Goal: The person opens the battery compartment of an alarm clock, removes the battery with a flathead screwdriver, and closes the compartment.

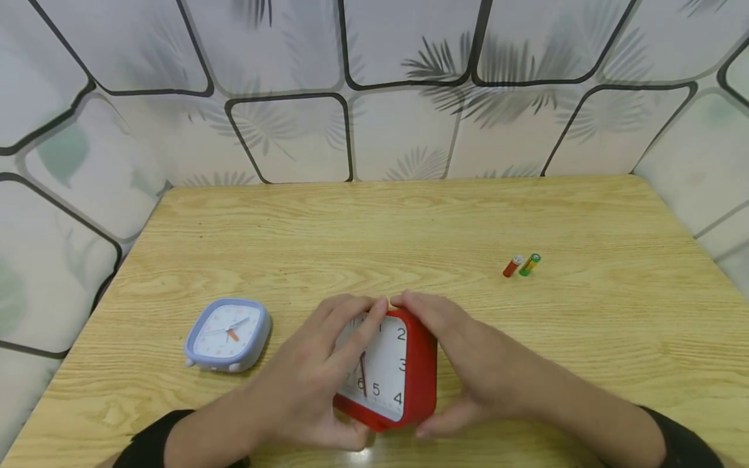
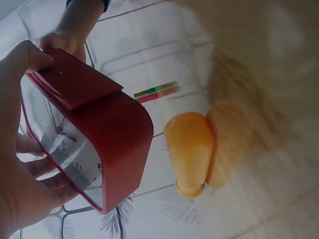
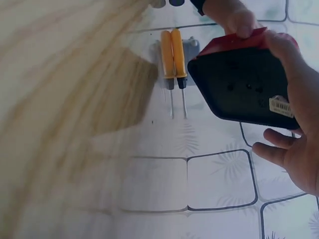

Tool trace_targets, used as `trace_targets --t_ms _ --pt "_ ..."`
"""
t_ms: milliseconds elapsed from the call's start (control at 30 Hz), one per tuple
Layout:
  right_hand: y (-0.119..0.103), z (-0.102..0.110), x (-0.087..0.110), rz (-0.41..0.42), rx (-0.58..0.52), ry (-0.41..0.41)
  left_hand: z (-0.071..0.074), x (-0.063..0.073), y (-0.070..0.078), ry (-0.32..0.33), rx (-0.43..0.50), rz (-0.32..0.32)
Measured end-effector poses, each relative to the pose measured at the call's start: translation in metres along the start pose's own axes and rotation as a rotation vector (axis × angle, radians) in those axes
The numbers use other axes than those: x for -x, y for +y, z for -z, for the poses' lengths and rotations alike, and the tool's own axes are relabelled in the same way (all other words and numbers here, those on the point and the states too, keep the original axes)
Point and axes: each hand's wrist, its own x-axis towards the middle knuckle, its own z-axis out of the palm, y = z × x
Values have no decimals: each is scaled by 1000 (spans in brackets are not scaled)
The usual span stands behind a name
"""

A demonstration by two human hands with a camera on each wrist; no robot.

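Observation:
A red square clock [image 1: 374,370] stands tilted between the two hands, its white face turned up to the left. My left hand [image 1: 322,364] grips its left side, fingers over the face and thumb at the lower edge. Around the right side curves my right hand [image 1: 468,364], fingertips at the top corner and thumb by the lower edge. In the right wrist view the black back [image 3: 239,79] carries a barcode label [image 3: 281,106]. A small round dot marks the red underside [image 2: 70,79] in the left wrist view.
A light blue clock [image 1: 228,335] rests on the wooden table [image 1: 374,247] at left. Two small batteries, one red [image 1: 512,266] and one green-yellow [image 1: 530,264], lie at right. Orange screwdriver handles [image 3: 172,55] with thin shafts show in the right wrist view, hidden from the head view.

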Motion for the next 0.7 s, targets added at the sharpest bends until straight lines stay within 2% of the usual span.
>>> trace_targets --t_ms 133,400,467,633,700 --pt "-4 -4 0 0 155 31 -2 0 0 10 -58 -21" --pt "-4 -1 -4 38 177 124 -3 0 -2 20 -61 -36" --pt "-1 -1 -4 71 177 150 -3 0 -4 -15 -59 -17" --pt "3 -1 -2 100 156 182 2 3 -11 -149 -69 86" --pt "3 -1 -2 87 133 177 3 3 -13 -160 -70 105"
